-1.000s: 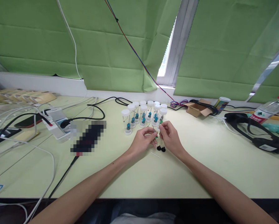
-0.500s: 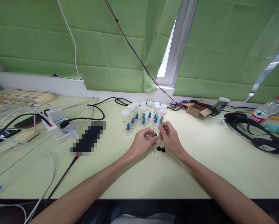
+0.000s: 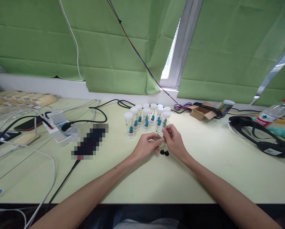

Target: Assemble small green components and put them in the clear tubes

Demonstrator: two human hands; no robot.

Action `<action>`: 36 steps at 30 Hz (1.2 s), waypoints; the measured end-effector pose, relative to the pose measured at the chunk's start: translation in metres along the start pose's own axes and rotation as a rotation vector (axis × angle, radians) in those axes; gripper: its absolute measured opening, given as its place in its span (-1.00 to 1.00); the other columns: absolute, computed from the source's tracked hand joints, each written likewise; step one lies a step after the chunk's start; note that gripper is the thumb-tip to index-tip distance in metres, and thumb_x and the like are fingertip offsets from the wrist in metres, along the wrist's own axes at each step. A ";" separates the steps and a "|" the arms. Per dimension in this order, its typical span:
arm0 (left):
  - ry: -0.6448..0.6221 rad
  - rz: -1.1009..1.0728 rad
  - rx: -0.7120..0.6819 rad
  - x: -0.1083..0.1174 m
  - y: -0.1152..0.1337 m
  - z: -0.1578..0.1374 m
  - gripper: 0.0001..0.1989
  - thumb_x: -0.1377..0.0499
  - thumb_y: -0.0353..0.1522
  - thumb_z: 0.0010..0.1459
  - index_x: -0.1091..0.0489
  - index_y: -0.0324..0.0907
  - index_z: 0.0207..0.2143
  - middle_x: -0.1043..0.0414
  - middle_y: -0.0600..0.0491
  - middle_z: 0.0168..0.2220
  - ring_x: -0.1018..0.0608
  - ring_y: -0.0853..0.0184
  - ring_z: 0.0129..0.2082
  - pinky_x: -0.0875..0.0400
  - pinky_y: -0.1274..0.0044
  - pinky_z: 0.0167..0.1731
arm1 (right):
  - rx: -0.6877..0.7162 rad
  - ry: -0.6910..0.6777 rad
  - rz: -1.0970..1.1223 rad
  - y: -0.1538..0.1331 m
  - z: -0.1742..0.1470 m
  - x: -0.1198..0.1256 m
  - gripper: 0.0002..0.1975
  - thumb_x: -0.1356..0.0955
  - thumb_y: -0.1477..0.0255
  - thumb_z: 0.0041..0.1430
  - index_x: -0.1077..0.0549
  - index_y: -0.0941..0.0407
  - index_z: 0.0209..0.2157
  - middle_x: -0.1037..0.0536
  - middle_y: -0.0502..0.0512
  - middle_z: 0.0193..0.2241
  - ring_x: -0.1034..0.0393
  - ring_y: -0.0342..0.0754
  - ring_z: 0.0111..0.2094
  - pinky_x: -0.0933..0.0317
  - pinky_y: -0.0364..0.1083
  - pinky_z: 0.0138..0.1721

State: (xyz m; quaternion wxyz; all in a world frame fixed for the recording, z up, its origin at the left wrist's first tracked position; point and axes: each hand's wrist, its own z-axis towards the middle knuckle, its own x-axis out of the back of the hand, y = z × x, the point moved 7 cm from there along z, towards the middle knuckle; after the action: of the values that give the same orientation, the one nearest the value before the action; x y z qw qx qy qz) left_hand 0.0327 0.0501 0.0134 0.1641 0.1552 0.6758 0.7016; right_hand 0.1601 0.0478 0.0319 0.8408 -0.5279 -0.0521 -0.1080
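The left hand (image 3: pixel 146 144) has its grip closed on a small green part (image 3: pixel 158 138), pinched between thumb and fingers, apparently so that its thin stem points up clear of them. The part is above the worktop (image 3: pixel 168 184), between both hands, probably so either can steady it. The right hand (image 3: pixel 173 140) is just beside it, thumb and forefinger close together; whether its grip contains anything, I cannot tell. Two black round parts (image 3: pixel 162 152) and a metal rod (image 3: pixel 158 158) lie nearby, seemingly for easy reach. Behind, white-capped clear vials (image 3: pixel 146 115) stand clustered upright, likely to contain their blue pieces (image 3: pixel 146 123).
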 end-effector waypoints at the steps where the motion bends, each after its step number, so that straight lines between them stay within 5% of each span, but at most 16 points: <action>1: 0.006 -0.019 0.007 0.000 0.000 0.000 -0.65 -0.32 -0.11 0.03 -0.47 -0.23 -0.33 -0.41 0.08 -0.45 -0.49 0.41 -0.58 -0.42 0.49 -0.49 | 0.000 0.001 -0.002 0.000 0.000 0.000 -0.79 -0.26 0.23 0.32 -0.28 0.06 -0.32 -0.36 -0.02 -0.47 -0.26 -0.12 -0.50 -0.13 -0.14 -0.52; 16: 0.090 -0.206 0.098 0.002 -0.006 0.000 -0.59 -0.26 -0.06 0.10 -0.45 -0.27 -0.40 -0.46 -0.04 -0.34 -0.46 0.45 -0.54 -0.37 0.55 -0.52 | 0.009 -0.007 -0.030 -0.003 -0.001 -0.001 -0.77 -0.26 0.20 0.33 -0.28 0.06 -0.32 -0.34 -0.06 -0.53 -0.26 -0.12 -0.53 -0.13 -0.13 -0.51; 25: 0.082 -0.414 0.177 0.001 -0.014 0.000 -0.73 -0.28 -0.22 0.13 -0.48 -0.29 -0.37 -0.43 0.00 -0.40 -0.41 0.51 -0.59 -0.23 0.62 -0.62 | 0.020 -0.033 -0.063 -0.007 -0.003 -0.004 -0.78 -0.26 0.23 0.32 -0.28 0.07 -0.33 -0.37 -0.04 -0.50 -0.25 -0.13 -0.51 -0.14 -0.13 -0.47; 36: 0.108 -0.422 0.166 0.002 -0.015 0.000 -0.66 -0.32 -0.16 0.08 -0.48 -0.30 -0.37 -0.40 0.02 -0.43 -0.38 0.52 -0.59 -0.21 0.62 -0.64 | -0.009 -0.096 -0.043 -0.006 -0.007 -0.012 -0.78 -0.27 0.22 0.31 -0.31 0.07 -0.34 -0.46 0.01 -0.43 -0.35 -0.09 -0.44 -0.20 -0.11 -0.41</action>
State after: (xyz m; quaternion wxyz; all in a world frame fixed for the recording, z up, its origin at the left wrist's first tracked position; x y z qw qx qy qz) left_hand 0.0313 0.0512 -0.0014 0.2574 -0.0145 0.7566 0.6009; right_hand 0.1472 0.0406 0.0320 0.8324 -0.5350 -0.1033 -0.1009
